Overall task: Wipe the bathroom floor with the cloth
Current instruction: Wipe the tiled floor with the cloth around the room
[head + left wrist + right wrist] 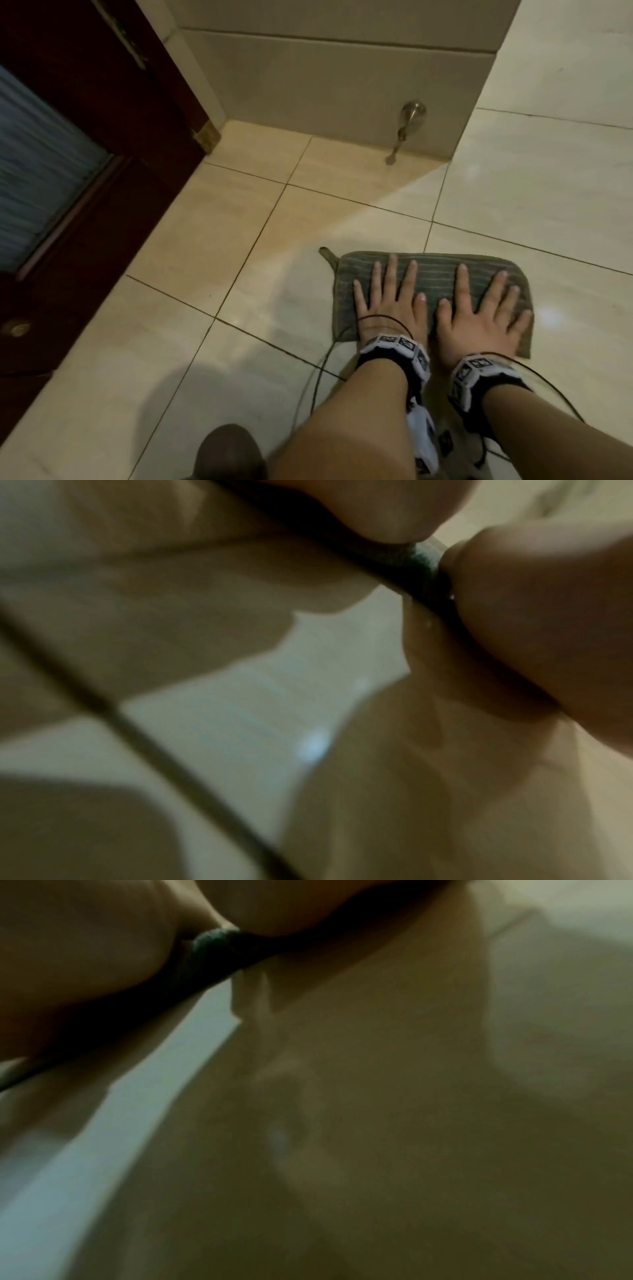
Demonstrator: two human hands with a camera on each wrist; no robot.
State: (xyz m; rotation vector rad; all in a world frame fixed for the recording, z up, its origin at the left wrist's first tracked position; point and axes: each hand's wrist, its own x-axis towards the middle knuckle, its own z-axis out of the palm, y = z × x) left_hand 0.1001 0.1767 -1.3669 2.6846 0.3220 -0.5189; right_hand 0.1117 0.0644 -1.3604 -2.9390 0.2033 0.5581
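A glossy cream tiled floor (212,342), crossed by dark grout lines, fills most of the head view of a bathroom. A dark wooden door (113,113) with a ribbed frosted pane stands along the left, a brass plate at its lower corner. Behind it rises a tiled wall (342,78), and low on that wall sits a metal door stop (409,118), its tip reaching down toward the floor. On the tiles in the lower right lies a grey-green ribbed cloth (435,270), folded into a rectangle and spread flat, with a small hanging loop sticking out from its far left corner. A person kneeling over it presses both palms on the cloth, side by side and nearly touching at the thumbs. The left hand (390,308) lies flat on the left half, its fingers (407,277) straight and spread, holding nothing. The right hand (479,318) lies flat on the right half, fingers likewise straight and fanned out, gripping nothing. Each wrist wears a black band studded with white marker blocks, from which thin dark cables trail back across the tiles. Both wrist views are blurred, showing only skin, a dark fold of cloth and pale tile.
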